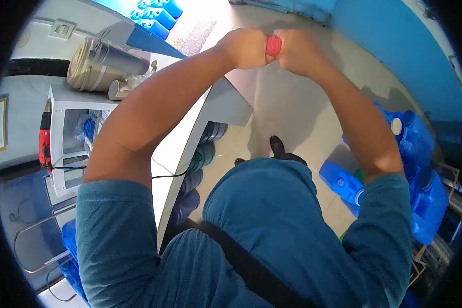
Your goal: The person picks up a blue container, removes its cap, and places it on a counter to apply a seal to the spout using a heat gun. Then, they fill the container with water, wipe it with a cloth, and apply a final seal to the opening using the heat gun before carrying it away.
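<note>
Out in front of me at the top of the view, my left hand [245, 49] and my right hand [299, 51] are both closed in fists, side by side. Between them shows a short piece of a red, twisted-looking cloth [274, 46], gripped from both ends. Most of it is hidden inside the fists. Both arms reach forward, raised above the floor.
To my left runs a white counter [175, 146] with large water bottles [200, 156] under it. Blue jerrycans [421, 138] stand at right, and one blue jerrycan [339, 180] sits closer. A red-handled tool [44, 146] hangs on a white shelf [59, 133].
</note>
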Demonstrator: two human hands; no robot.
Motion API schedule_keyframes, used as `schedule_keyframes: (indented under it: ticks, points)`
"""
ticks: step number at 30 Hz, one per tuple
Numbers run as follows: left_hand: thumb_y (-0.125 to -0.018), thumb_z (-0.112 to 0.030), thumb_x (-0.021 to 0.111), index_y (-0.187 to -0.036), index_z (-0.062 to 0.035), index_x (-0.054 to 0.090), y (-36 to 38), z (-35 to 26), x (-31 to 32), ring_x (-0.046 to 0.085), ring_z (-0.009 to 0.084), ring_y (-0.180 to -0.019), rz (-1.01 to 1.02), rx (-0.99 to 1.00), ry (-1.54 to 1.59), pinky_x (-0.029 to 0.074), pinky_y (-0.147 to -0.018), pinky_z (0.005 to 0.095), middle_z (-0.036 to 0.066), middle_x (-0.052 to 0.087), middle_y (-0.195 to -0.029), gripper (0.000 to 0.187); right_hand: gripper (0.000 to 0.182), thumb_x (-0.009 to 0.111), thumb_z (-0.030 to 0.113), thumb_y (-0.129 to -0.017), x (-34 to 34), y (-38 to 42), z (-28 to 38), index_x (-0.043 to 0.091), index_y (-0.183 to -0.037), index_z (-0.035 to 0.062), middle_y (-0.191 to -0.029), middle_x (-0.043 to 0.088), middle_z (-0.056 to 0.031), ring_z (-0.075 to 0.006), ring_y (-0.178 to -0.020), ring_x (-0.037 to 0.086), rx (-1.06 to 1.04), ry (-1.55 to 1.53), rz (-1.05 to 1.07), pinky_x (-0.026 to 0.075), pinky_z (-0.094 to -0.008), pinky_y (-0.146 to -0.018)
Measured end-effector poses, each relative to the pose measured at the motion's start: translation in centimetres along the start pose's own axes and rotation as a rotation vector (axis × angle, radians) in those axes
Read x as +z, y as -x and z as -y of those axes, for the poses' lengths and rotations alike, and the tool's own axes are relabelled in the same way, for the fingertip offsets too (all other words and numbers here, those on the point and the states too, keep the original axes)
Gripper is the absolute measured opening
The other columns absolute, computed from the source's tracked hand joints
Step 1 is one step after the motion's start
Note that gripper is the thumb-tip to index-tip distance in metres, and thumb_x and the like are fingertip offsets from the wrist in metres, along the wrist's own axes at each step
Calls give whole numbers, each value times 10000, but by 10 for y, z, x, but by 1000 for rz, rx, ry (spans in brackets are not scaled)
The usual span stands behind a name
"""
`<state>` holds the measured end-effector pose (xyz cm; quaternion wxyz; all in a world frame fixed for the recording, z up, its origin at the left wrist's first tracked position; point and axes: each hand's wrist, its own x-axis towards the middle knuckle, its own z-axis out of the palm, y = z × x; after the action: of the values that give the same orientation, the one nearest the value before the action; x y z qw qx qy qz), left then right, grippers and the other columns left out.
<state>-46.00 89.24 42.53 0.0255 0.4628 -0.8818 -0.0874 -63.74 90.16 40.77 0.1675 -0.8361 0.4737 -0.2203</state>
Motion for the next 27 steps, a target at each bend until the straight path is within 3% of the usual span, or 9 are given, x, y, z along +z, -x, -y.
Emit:
schedule_keyframes:
  ticks: [8, 14, 16, 18, 19, 20, 22, 23, 27]
  points:
    - [-788, -340, 613, -894, -141, 707, 18, -3, 1, 687, 351, -835, 122, -12, -84, 554, -744, 460, 137, 717, -860, 244, 130, 655, 111, -749, 27, 13, 3, 594, -804, 10, -815, 635, -228, -442, -788, 607, -7, -199, -69, 485, -463, -690]
    - [-760, -341, 693, -982, -78, 659, 35, -16, -17, 652, 414, -784, -80, -92, 74, 534, -738, 481, 216, 673, -794, 346, 210, 668, 176, -758, 17, 15, 1, 649, -932, 60, -815, 649, -232, -445, -842, 628, -2, -140, -121, 510, -484, -739]
    - [-781, -343, 736, -1092, -65, 619, 49, -19, -36, 688, 347, -769, -121, -97, 80, 536, -713, 441, 175, 700, -851, 434, 410, 730, 279, -789, 14, 15, -7, 579, -1096, 52, -906, 675, -199, -397, -856, 660, -55, -293, -244, 518, -471, -731]
    - [-833, -371, 752, -1243, -36, 526, 68, -23, -57, 698, 263, -806, -346, -298, 610, 535, -698, 408, 138, 691, -1054, 575, 508, 728, 357, -823, 32, 14, -15, 523, -1162, 38, -979, 660, -169, -351, -891, 655, -57, -459, -300, 522, -462, -730]
    - [-900, -449, 709, -1431, 2, 355, 77, -17, -56, 644, 238, -1018, -376, -290, 756, 533, -819, 383, 175, 550, -1333, 782, 611, 725, 435, -858, 36, 11, -15, 467, -1228, 23, -1052, 646, -140, -305, -926, 651, -40, -621, -348, 527, -452, -729]
    - [-900, -449, 709, -1431, 2, 355, 84, -16, -50, 644, 238, -1018, -404, -300, 742, 533, -819, 383, 175, 550, -1333, 782, 611, 725, 435, -858, 22, 11, 1, 467, -1228, 23, -1052, 646, -140, -305, -926, 651, -72, -624, -343, 527, -452, -729]
    - [-934, -491, 654, -1523, -8, 226, 103, -22, -36, 552, 293, -1204, -450, -250, 877, 484, -977, 401, 252, 429, -1442, 873, 691, 641, 516, -933, -1, 18, 39, 376, -1287, -16, -1144, 585, -106, -219, -1002, 589, 298, -1273, 132, 523, -380, -771]
    - [-970, -499, 589, -1567, -30, 139, 110, -34, -32, 474, 302, -1299, -449, -299, 1031, 427, -1060, 405, 260, 358, -1498, 882, 567, 556, 497, -992, -1, 16, 55, 448, -1234, -4, -1084, 608, -113, -167, -976, 591, 285, -1428, 174, 516, -338, -782]
    - [-986, -332, 625, -1455, -21, 297, 142, -56, -41, 557, 251, -1206, -696, -485, 1584, 457, -1032, 411, 175, 483, -1377, 652, 337, 614, 341, -998, 17, 7, 89, 580, -1029, 7, -916, 646, -95, -120, -845, 599, -261, -1087, 129, 512, -334, -692]
